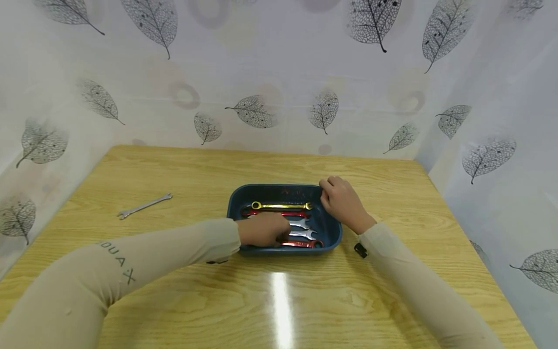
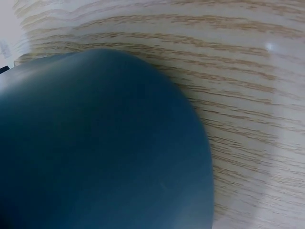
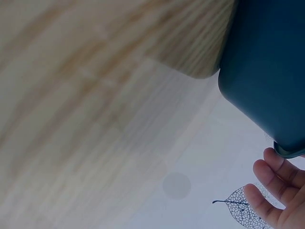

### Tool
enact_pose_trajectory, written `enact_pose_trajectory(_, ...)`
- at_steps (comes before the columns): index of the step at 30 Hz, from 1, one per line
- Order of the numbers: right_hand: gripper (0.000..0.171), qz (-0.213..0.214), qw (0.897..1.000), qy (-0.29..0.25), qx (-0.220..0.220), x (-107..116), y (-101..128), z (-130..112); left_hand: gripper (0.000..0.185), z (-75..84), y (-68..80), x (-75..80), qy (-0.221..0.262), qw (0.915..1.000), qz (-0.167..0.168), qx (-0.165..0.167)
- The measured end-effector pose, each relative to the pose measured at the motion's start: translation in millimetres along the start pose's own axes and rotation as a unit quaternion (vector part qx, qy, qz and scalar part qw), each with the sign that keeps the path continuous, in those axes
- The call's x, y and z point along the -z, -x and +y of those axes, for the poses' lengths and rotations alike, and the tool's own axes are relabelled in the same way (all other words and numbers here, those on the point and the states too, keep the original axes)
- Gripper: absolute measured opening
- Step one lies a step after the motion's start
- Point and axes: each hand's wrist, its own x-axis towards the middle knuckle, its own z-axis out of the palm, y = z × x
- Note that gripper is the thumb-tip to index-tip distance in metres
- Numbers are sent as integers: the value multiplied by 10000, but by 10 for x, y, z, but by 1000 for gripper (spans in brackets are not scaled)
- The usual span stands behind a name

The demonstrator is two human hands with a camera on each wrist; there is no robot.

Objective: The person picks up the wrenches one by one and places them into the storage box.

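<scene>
A dark blue plastic bin (image 1: 283, 253) stands on the table, with several wrenches lying side by side inside. At its back is a yellow ratchet wrench (image 1: 281, 206), then a red wrench (image 1: 296, 214), silver open-ended wrenches (image 1: 301, 224) and a red ratchet wrench (image 1: 305, 244) at the front. My left hand (image 1: 263, 229) reaches down into the bin over the left part of the front wrenches, fingers bent downward; I cannot tell if they grip one. With my right hand (image 1: 344, 201) I hold the bin's rim at the back right corner, fingertips (image 3: 270, 157) at the rim's edge.
A single silver wrench (image 1: 145, 206) lies on the table to the left of the bin. The wooden table (image 1: 209, 300) meets a leaf-patterned curtain (image 1: 279, 63) at its back and sides. The bin's outer wall (image 2: 119, 143) fills much of the left wrist view.
</scene>
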Motion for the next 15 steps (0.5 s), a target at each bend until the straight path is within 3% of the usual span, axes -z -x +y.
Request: enact_pose_trajectory(15,5,69,10000,-23,2,14,-3,-22,12,28,50,10,-193,9998,79,-55)
